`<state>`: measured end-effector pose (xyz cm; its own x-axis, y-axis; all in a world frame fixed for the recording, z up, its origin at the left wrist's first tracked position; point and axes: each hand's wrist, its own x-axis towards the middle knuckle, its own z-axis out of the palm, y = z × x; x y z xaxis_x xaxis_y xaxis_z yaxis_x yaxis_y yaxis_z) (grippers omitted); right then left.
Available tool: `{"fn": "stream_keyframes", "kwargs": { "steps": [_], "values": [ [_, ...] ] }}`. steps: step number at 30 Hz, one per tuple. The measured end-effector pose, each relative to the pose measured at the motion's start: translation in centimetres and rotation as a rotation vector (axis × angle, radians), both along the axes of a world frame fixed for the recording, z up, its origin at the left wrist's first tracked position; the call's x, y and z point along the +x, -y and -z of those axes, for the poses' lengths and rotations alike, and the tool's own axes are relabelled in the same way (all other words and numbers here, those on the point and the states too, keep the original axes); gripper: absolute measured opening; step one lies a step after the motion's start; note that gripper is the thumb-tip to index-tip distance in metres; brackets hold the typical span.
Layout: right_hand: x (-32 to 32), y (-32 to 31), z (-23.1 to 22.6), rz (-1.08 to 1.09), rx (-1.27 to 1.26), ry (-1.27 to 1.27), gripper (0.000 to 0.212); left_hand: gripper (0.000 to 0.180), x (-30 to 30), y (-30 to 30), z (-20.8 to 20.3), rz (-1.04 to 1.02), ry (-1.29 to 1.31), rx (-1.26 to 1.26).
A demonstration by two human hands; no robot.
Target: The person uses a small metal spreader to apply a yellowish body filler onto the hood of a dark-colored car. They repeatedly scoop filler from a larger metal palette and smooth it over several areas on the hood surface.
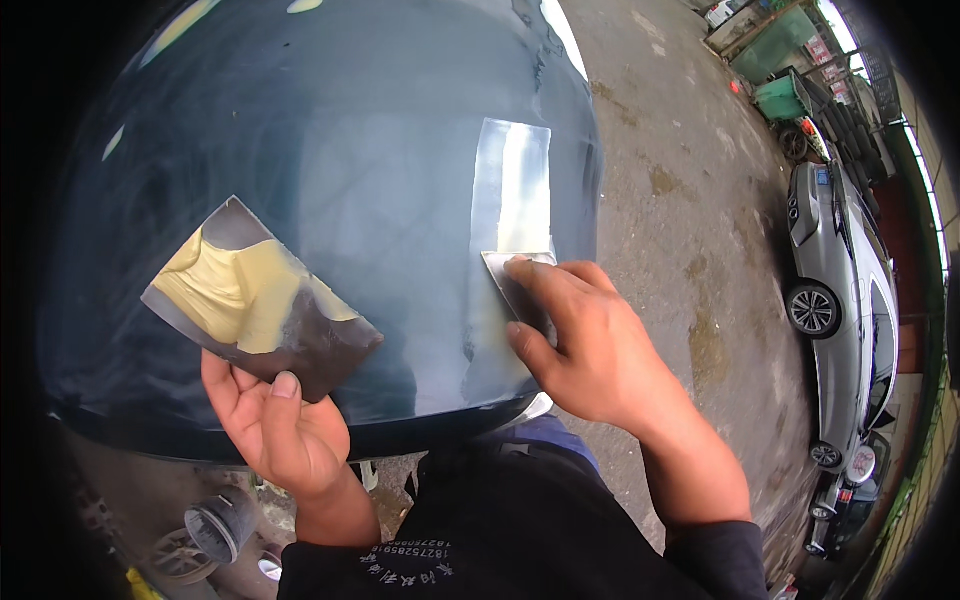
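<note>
A thin dark grey plate (320, 355) is pinched between the thumb and fingers of my left hand (285, 430), tilted above a dark blue car body panel (380, 200). Thick yellow putty (230, 290) is spread over much of the plate's face. Near the panel's right edge, my right hand (610, 360) grips a flat putty spreader (525, 300), thumb on one side and fingers on top. The spreader's far edge meets a straight-sided pale strip (515, 190) on the panel. Whether the spreader presses on the panel along its full width is hidden.
Concrete ground (670, 200) runs along the panel's right side. Beyond it stands a silver car (850, 310), with a green bin (783, 98) farther off. At the lower left, a grey bucket (222, 525) is beside a wheel (175, 558).
</note>
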<state>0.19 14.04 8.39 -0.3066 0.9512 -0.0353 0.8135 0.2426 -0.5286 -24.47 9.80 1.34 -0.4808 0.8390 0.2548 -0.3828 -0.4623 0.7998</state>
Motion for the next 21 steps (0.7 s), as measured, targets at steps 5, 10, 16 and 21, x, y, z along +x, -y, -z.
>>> {"fn": "stream_keyframes", "kwargs": {
  "steps": [5,10,16,21],
  "values": [
    [-0.3,3.1,-0.1,-0.033,-0.012,-0.014,0.054,0.071,0.1,-0.1,-0.1,0.002,-0.001,0.013],
    [-0.5,6.1,0.3,-0.073,0.002,0.016,0.057,0.070,0.0,-0.2,-0.1,0.012,-0.013,0.016],
    [-0.5,9.1,0.6,-0.102,0.005,0.091,0.061,0.070,0.0,-0.2,0.0,0.003,-0.032,0.017],
    [0.0,10.9,1.1,-0.120,0.038,0.106,0.061,0.070,0.0,-0.3,0.0,0.009,-0.042,0.035]
  ]
}}
